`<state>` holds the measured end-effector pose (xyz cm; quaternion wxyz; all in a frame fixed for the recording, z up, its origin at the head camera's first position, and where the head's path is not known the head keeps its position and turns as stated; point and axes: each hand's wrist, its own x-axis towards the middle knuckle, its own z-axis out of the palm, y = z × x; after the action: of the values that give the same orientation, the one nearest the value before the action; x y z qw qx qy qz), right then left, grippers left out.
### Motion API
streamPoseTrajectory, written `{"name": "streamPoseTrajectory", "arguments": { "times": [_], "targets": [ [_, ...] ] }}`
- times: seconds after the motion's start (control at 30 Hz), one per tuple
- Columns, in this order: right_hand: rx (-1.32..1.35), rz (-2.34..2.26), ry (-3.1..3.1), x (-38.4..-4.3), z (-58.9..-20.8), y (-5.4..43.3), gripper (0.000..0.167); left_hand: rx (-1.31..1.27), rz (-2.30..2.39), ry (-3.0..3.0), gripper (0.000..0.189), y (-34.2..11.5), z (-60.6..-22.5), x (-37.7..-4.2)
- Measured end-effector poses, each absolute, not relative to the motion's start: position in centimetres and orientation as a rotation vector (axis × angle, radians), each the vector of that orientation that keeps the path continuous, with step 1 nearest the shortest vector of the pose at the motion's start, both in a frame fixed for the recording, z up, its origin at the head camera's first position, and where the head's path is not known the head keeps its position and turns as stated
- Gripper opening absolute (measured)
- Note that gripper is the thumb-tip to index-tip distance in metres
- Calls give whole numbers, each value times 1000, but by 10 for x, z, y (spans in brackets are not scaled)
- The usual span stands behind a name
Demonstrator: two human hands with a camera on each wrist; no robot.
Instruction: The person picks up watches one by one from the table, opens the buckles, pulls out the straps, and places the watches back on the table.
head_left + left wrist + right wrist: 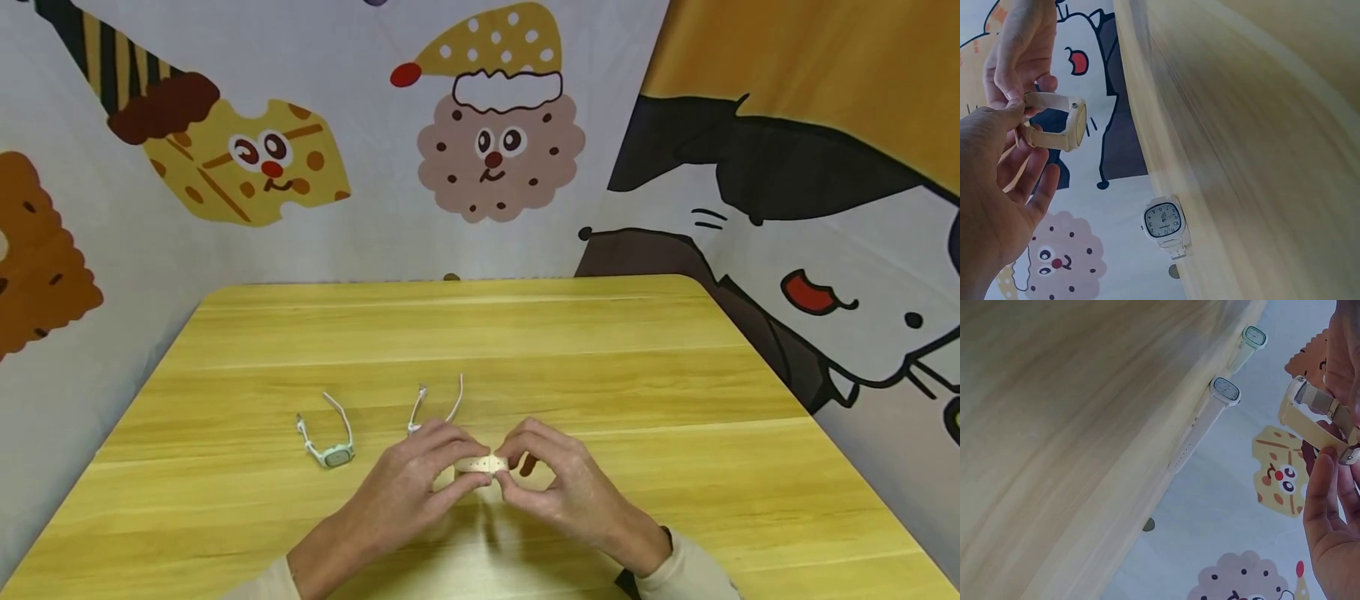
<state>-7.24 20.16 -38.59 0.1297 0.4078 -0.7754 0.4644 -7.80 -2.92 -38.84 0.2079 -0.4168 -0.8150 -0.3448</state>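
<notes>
Above the near part of the table, both hands hold a cream wristwatch [474, 463], its strap bent round into a loop. In the head view my left hand [422, 467] pinches the strap from the left between thumb and fingers. My right hand [561, 477] pinches the strap's other side with thumb and forefinger. The left wrist view shows the watch's case [1079, 125] turned away from the fingers, which meet at the strap ends. In the right wrist view a metal buckle [1350, 455] shows at the right fingertips, partly covered by them.
A white wristwatch [1162, 220] stands on the wooden table [600, 350] just beyond the left hand, its strap ends pointing up. Farther left is a mint-green wristwatch [337, 455] with a pale strap. A cartoon-printed cloth [360, 242] hangs behind the table.
</notes>
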Motion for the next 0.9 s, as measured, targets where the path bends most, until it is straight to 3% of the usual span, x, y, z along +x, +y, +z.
{"name": "streamPoseTrajectory", "arguments": {
  "times": [0.23,0.57,0.9],
  "targets": [
    [1189,1309,-2245,-73,-387,199,33,-1194,-918,-2262,16,-28,-392,-79],
    [1217,1291,-2225,-74,-388,196,24,-1207,-834,-2230,14,-30,-394,-78],
    [1220,1258,-2217,-73,-388,195,25,-1224,-813,-2232,18,-30,-392,-78]
  ]
}}
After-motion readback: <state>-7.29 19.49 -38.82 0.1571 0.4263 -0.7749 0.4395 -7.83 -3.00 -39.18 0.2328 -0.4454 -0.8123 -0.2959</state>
